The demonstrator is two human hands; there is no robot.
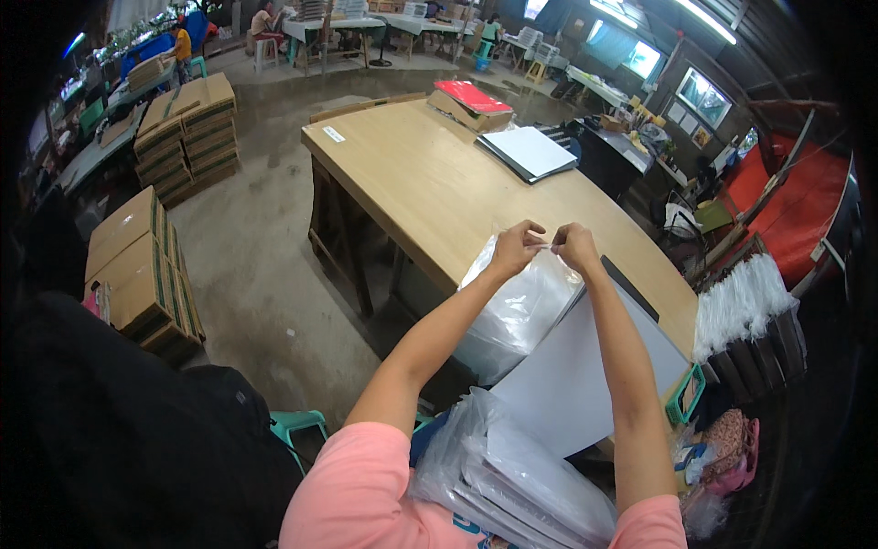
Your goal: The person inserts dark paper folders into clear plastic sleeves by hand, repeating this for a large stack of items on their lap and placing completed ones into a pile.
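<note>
Both arms reach forward over the wooden table. My left hand (519, 248) is closed in a pinch at the top edge of a clear plastic bag (523, 302), which hangs over the table's near edge. Close beside it, my right hand (575, 244) pinches the same thin edge; a whitish bit of film shows between the fingertips. A large white sheet (572, 371) lies under my right forearm, with a dark edge (631, 285) showing beyond it. On my lap rests a stack of flat white pieces wrapped in clear plastic (521, 476).
The wooden table (412, 174) holds a white-topped dark stack (529, 152) and a red package on a box (471, 101). Cardboard boxes (137, 265) stand at left. A green basket (686, 393) and bundled clear plastic (745, 302) sit at right. People work far back.
</note>
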